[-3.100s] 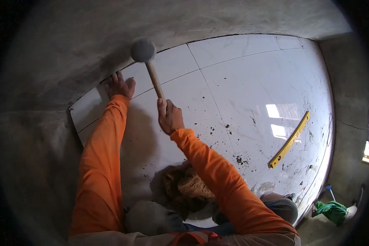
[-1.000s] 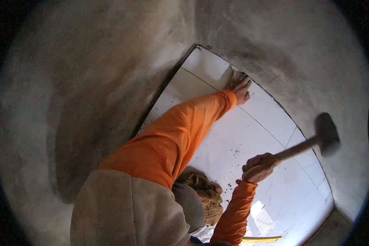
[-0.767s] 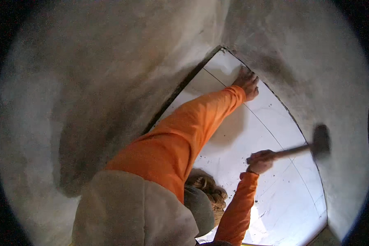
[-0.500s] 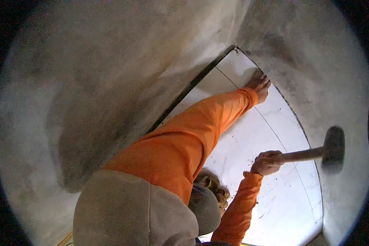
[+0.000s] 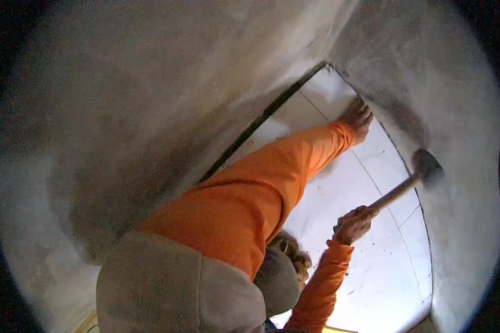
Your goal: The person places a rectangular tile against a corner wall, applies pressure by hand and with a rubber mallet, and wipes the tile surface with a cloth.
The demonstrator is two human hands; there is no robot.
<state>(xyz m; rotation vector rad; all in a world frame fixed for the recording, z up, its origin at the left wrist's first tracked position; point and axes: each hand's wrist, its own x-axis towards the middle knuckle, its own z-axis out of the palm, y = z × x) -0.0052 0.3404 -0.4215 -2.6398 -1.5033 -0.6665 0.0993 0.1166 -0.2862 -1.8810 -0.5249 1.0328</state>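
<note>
The right hand [image 5: 353, 225] is closed around the lower part of the handle of the mallet [image 5: 405, 185], probably so that the head can swing freely. The dark head lies up and to the right of this hand, in front of the right wall [image 5: 466, 233]; whether it touches anything, one cannot tell. Farther away, the left hand [image 5: 358, 119] rests on the white tiles [image 5: 328, 200] beside that wall, its fingers slightly bent and a little spread, perhaps to steady the body or the tile. The mallet is well apart from it.

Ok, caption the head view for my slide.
Right hand grips a mallet; left hand rests on white floor tiles.
</note>
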